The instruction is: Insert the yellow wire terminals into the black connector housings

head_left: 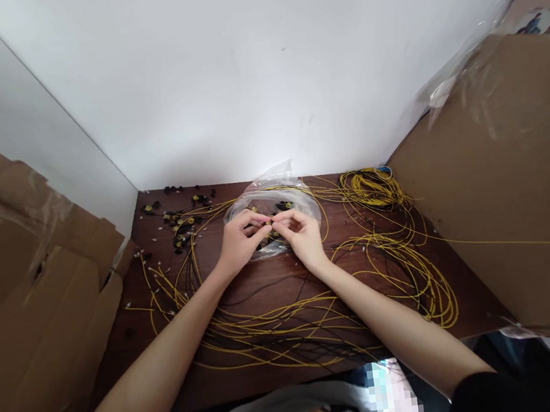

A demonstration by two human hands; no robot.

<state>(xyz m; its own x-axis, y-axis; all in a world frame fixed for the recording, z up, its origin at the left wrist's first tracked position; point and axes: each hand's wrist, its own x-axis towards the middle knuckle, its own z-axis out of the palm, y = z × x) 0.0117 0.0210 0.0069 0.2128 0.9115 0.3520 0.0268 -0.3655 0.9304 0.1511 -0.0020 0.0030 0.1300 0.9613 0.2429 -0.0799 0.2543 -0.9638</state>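
Observation:
Over the clear plastic bag (270,178), my left hand (240,237) and my right hand (303,234) meet fingertip to fingertip. Both pinch thumb against forefinger on something tiny, mostly covered by the fingers; I cannot make out its kind. Inside the bag, under the hands, lie several small black and yellow connector-like parts (283,205). Thin yellow wires (298,193) run past the bag's far side. In front of my hands, a long loose bundle of yellow and black wires (289,318) lies across the brown table (264,284).
A wire coil (373,188) sits at the back right, with looped wires (435,286) nearer. Small black and yellow parts (181,223) are scattered at the back left. Cardboard (512,177) stands on the right, more cardboard (38,282) on the left, a white wall (240,83) behind.

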